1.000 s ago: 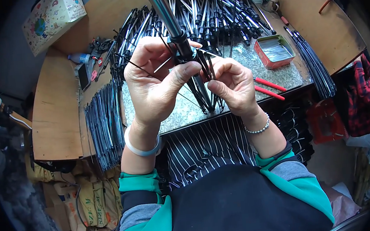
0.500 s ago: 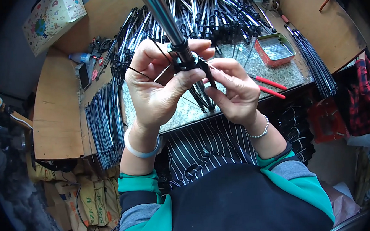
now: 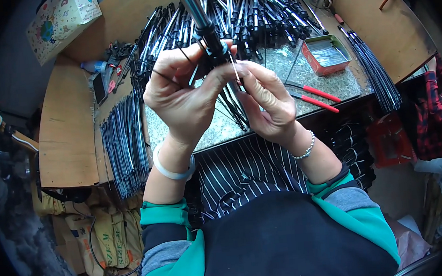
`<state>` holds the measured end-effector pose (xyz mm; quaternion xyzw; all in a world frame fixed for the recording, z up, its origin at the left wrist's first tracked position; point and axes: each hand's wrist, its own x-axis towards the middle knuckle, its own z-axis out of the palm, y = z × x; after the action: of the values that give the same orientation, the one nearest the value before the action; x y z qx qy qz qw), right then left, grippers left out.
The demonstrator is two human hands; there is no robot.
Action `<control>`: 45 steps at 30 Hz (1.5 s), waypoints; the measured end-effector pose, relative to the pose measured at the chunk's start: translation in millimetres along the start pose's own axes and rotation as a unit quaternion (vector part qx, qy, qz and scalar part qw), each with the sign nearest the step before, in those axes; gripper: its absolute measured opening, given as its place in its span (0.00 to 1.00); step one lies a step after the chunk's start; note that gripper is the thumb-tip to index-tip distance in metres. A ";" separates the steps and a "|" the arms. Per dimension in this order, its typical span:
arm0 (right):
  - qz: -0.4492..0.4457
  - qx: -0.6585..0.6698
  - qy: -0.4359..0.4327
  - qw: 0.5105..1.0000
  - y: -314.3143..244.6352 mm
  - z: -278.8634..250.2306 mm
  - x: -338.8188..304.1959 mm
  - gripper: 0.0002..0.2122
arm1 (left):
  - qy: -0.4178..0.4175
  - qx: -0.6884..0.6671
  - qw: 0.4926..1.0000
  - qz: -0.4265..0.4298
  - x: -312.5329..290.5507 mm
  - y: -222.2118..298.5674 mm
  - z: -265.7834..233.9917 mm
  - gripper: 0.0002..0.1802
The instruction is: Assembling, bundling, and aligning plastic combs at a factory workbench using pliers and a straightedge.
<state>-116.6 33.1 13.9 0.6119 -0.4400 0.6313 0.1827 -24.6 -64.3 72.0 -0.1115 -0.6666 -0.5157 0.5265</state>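
Tilted in front of me is an umbrella frame (image 3: 193, 8), with a shiny metal shaft, a black collar and thin dark ribs fanning out. My left hand (image 3: 184, 102) is closed around its black collar, thumb across the front. At that collar, my right hand (image 3: 270, 100) pinches a slim dark rib between thumb and fingers. A short light wire end shows near the right fingertips. Part of the collar and the rib joints is hidden behind my fingers. Red-handled pliers (image 3: 322, 99) lie on the bench just right of my right hand.
Many umbrella shafts (image 3: 268, 15) are heaped at the back. Bundles of dark ribs lie left (image 3: 123, 145) and right (image 3: 374, 74). A red tin (image 3: 328, 67) holds thin wires. A phone (image 3: 101, 89) and pink scissors (image 3: 112, 86) lie left. Curved wooden walls (image 3: 67, 124) edge the bench.
Both hands have shifted slightly left, the right one more, its fingers now close against the left thumb. The umbrella frame's shaft has tipped and moved a little right at its top.
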 end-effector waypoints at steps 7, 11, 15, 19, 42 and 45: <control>0.001 -0.036 0.032 0.999 1.0 10.7 0.1 0.24 | 0.056 0.042 0.998 0.001 1.3 0.4 11.7 0.17; 0.045 -0.036 0.050 0.997 -5.5 14.7 -0.1 0.22 | 0.074 0.109 0.991 0.018 -1.6 3.3 21.9 0.16; 0.224 0.228 0.057 0.946 -6.8 7.8 -2.7 0.20 | -0.034 0.168 0.978 0.116 -3.9 25.9 22.2 0.34; 0.260 0.448 0.013 0.856 8.6 -6.4 2.2 0.20 | 0.094 0.050 0.959 0.261 9.0 40.8 -6.8 0.35; 0.204 0.281 0.035 0.937 -6.0 -1.4 -11.7 0.10 | -0.122 0.013 0.986 -0.110 13.2 13.0 -6.0 0.20; 0.195 0.266 0.033 0.943 -6.5 -2.8 -8.7 0.09 | -0.110 0.020 0.986 -0.125 12.3 23.7 1.1 0.21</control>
<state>-111.7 41.6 8.3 0.5191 -0.3604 0.7686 -0.0995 -14.0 -57.8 95.7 -0.0732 -0.7392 -0.5488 0.3835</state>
